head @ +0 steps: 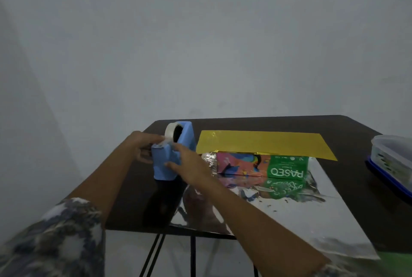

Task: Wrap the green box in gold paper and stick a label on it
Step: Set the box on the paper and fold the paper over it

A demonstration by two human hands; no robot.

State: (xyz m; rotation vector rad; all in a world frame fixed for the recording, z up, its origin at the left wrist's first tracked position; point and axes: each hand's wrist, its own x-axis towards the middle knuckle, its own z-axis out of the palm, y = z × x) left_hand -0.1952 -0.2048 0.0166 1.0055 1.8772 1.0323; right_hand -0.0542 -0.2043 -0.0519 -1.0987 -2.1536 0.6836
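Observation:
The green PASEO box lies on its side on the wrapping paper, whose silver underside faces up. The paper's far flap stands folded against the box and shows gold. Left of the box stands a blue tape dispenser with a white tape roll at its back. My left hand pinches at the tape by the dispenser's front end. My right hand rests on the dispenser's right side with fingers spread. No label is visible.
The dark table has its front edge close to me, and the silver sheet hangs over its front right corner. A plastic container with a blue base sits at the right edge. A plain wall rises behind.

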